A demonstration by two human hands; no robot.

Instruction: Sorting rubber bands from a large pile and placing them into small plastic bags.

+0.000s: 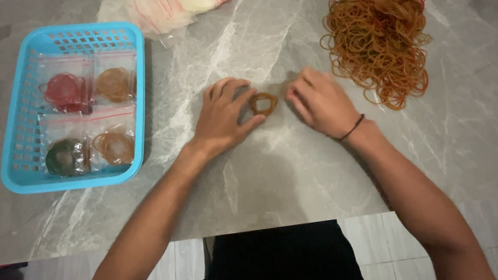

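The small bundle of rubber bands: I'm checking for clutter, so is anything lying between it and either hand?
Nothing visible does. The small bundle lies on the bare grey table. The left hand is right beside it, fingertips at its edge, and the right hand sits just to its other side with only bare tabletop between.

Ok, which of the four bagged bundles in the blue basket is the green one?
The green bundle sits in the basket's near-left corner. The bundle behind it is red, and the two on the right side are orange-brown.

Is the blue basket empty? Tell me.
No, the blue basket holds four small clear bags of rubber bands.
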